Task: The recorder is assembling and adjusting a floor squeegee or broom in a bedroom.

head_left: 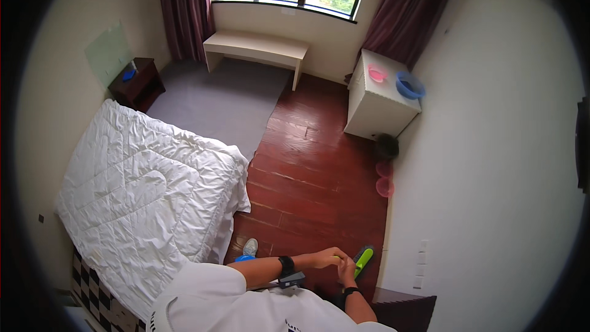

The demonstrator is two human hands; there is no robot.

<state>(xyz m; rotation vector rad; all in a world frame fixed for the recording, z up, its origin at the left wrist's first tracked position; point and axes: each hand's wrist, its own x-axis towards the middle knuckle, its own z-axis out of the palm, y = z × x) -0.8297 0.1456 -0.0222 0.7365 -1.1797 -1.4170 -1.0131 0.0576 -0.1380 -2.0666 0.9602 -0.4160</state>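
A broom with a bright green head (364, 260) and dark bristles reaches down to the floor at the lower right, close to the wall. My left hand (326, 258) is closed around the green end of its handle. Just beside it, my right hand (346, 268) also wraps the handle, a little lower in view. Most of the handle is hidden by my hands and foreshortened. Dark bands circle both wrists. Beneath my left forearm, a blue thing (244, 258) shows in part next to a light shoe (250, 246); its kind is unclear.
A bed with a white quilt (147, 184) fills the left. Beyond are a grey mat (215, 98), a dark nightstand (136, 83) and a white bench (255, 45). Along the right wall stand a white cabinet (376, 107) bearing a blue basin (410, 85), a dark round object (386, 146) and pink basins (385, 187).
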